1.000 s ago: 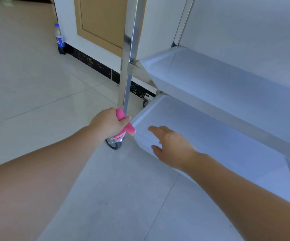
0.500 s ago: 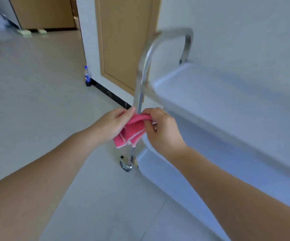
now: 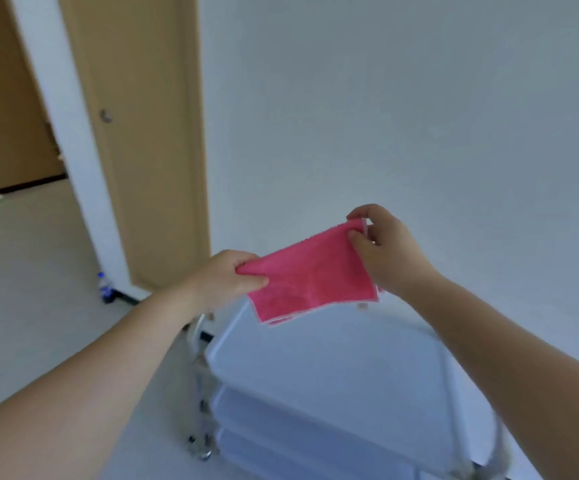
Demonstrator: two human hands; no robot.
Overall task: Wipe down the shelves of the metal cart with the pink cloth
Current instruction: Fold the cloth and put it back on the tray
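Observation:
The pink cloth (image 3: pixel 310 277) hangs spread out in the air above the metal cart (image 3: pixel 333 375). My left hand (image 3: pixel 227 277) pinches the cloth's left corner. My right hand (image 3: pixel 383 245) pinches its upper right corner, higher up. Below the cloth lies the cart's top shelf (image 3: pixel 316 362), seen from above, with two lower shelves (image 3: pixel 281 424) showing at its front edge. The frame is blurred.
A cart upright and caster (image 3: pixel 203 452) stand at the cart's left side. A plastic bottle (image 3: pixel 105 287) sits on the tiled floor by a tan door (image 3: pixel 142 133). A plain white wall rises behind the cart.
The view rose from the low shelves to above the top shelf. My right hand took hold of the cloth, and both hands lifted and pulled it open from a bunched fold.

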